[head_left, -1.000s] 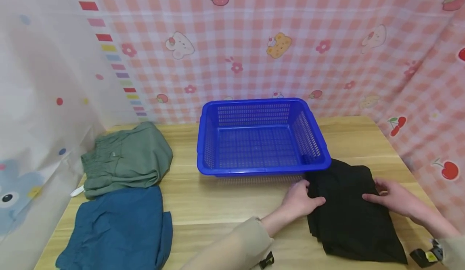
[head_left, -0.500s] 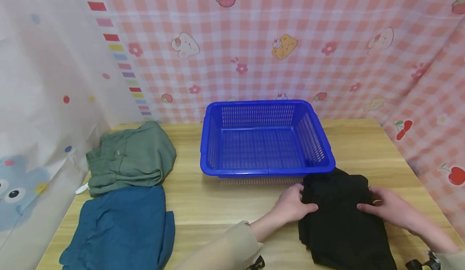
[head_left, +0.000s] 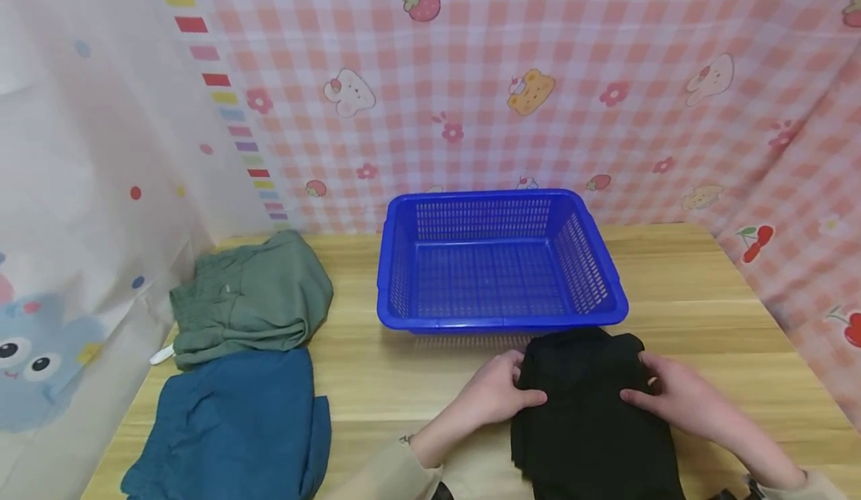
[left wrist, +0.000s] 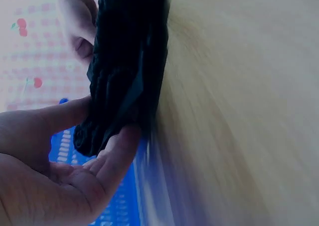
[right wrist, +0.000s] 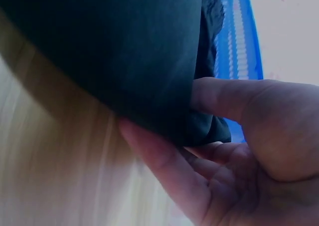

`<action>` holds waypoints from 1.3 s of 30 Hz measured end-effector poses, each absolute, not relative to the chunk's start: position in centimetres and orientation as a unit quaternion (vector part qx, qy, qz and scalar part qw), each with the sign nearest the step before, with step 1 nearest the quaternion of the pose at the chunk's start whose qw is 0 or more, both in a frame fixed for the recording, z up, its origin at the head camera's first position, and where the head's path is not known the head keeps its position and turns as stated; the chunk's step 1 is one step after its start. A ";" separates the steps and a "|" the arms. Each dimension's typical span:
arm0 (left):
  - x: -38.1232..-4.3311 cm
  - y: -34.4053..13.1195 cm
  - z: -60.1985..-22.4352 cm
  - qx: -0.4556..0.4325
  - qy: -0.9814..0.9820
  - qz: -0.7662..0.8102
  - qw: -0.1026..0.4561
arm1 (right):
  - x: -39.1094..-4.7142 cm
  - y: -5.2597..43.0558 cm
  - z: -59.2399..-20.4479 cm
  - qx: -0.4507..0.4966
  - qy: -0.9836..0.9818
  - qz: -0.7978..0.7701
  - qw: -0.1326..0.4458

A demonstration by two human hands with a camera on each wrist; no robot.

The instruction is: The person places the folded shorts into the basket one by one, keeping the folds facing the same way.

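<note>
A folded black garment [head_left: 592, 418] hangs between both hands in front of the blue basket. My left hand [head_left: 494, 388] grips its left edge, thumb on top and fingers beneath, as the left wrist view shows on the dark cloth [left wrist: 127, 51]. On the opposite edge my right hand [head_left: 686, 395] pinches the garment the same way; in the right wrist view the fingers pass under the cloth [right wrist: 124, 61]. The garment's far end overlaps the front rim of the blue plastic basket [head_left: 501, 325] in the head view. Its near end runs out of frame.
On the left of the wooden table [head_left: 377, 403] lie a folded green garment [head_left: 258, 298] and, nearer, a folded blue garment [head_left: 232, 425]. A small white object [head_left: 161, 355] pokes out beside the green one. Patterned curtains [head_left: 471, 74] enclose the back and sides.
Both hands have moved left and slightly nearer with the black garment, bringing it before the basket's right half. The head view has shifted a little. The other garments stay put.
</note>
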State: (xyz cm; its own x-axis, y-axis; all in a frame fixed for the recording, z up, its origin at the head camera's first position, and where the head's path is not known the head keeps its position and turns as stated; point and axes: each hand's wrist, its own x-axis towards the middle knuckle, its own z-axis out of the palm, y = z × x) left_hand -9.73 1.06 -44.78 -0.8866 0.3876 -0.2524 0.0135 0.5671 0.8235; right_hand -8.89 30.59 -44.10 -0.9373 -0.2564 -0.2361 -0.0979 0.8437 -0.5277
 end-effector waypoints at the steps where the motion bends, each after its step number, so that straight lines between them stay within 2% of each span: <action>1: -9.6 0.7 -44.8 0.120 0.863 0.446 0.203 | -8.9 30.1 -44.1 -0.095 0.949 -0.262 0.148; 7: -9.2 -1.9 -44.9 0.120 0.875 0.433 0.182 | -9.0 27.3 -43.9 -0.117 0.946 -0.272 0.130; 21: -9.5 -8.3 -42.2 0.133 0.884 0.398 0.207 | -9.3 20.5 -43.1 -0.198 0.917 -0.320 0.132; 31: -9.6 -9.7 -40.3 0.150 0.900 0.351 0.212 | -8.4 17.5 -43.1 -0.213 0.918 -0.323 0.083; 39: -10.8 -11.4 -43.4 0.178 0.908 0.314 0.211 | -8.0 17.2 -42.9 -0.215 0.916 -0.331 0.080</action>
